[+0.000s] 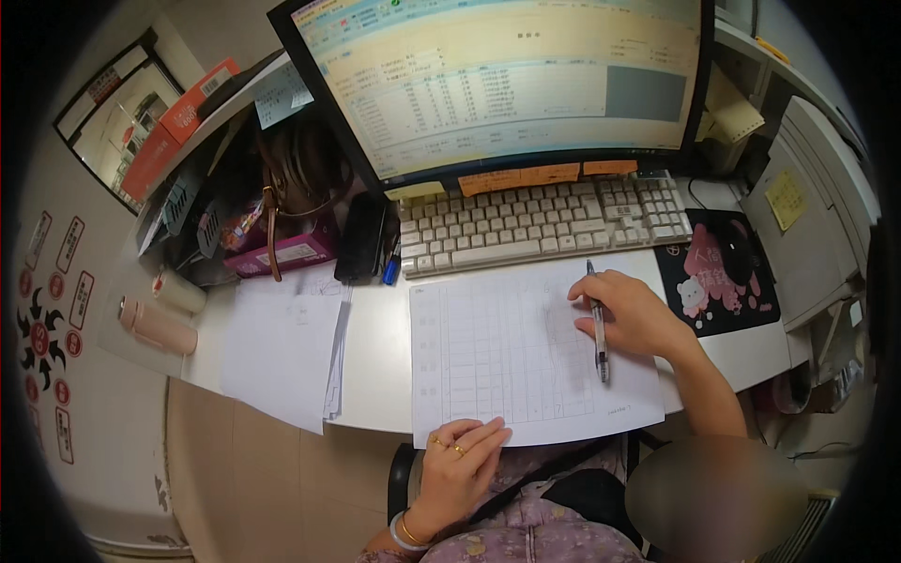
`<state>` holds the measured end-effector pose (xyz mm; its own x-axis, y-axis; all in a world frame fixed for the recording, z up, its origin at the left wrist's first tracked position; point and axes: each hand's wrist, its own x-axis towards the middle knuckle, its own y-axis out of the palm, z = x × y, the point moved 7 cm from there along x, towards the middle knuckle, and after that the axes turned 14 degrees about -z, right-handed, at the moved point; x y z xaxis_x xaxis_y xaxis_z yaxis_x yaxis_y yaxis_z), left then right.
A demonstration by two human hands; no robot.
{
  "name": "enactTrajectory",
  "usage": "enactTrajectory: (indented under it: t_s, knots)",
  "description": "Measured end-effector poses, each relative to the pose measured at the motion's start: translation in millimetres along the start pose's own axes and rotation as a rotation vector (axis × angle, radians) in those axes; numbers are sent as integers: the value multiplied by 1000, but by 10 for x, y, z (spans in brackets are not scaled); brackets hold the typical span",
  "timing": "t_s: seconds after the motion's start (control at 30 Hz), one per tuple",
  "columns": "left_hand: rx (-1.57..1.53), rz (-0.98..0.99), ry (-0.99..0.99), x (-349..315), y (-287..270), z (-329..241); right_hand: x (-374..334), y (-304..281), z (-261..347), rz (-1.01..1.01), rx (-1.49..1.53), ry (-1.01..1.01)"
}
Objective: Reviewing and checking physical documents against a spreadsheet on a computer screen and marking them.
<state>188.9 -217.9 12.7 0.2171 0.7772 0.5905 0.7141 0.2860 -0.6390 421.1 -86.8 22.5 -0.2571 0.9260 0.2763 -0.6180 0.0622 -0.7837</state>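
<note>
A printed sheet with a ruled table [488, 347] lies on the white desk in front of the keyboard. My right hand [640, 311] is over the sheet's right side, with a clear-barrelled pen [601, 352] held at its thumb and fingers. The pen stands nearly lengthwise to the page, away from the keyboard at its lower end. At the sheet's near edge rests my left hand [462, 464], its fingers extended side by side on the paper. It wears rings and bracelets and holds no object that I can see.
A white keyboard [516, 225] stands below a lit monitor [507, 84]. To the left are a stack of papers [282, 352], a blue marker [391, 267], a brown handbag [305, 178] and a pink bottle [158, 326]. At right, a black mouse [739, 258] sits on a patterned pad [685, 310], near a printer [807, 206].
</note>
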Motion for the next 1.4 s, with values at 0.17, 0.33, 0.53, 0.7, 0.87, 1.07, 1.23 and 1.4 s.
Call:
enactTrajectory:
  t_s: [0.17, 0.33, 0.53, 0.7, 0.87, 1.07, 1.23, 1.4]
  knots:
    - [22, 74, -2, 78, 27, 4, 32, 40, -27, -9, 16, 8]
    - [-13, 102, 29, 117, 17, -10, 61, 38, -56, -38, 48, -3]
    - [-10, 123, 57, 108, 10, -5, 62, 38, -47, -33, 50, 16]
    - [-30, 119, 25, 139, 22, 22, 94, 43, -27, -16, 79, 54]
    - [-14, 74, 75, 77, 49, 30, 95, 53, -74, -19, 88, 50]
    - [-11, 87, 49, 13, 86, 48, 73, 50, -74, -16, 98, 50]
    - [48, 84, 33, 6, 63, -8, 70, 83, -98, -24, 104, 8]
    - [52, 78, 29, -39, 81, 6, 46, 69, -118, -30, 96, 6]
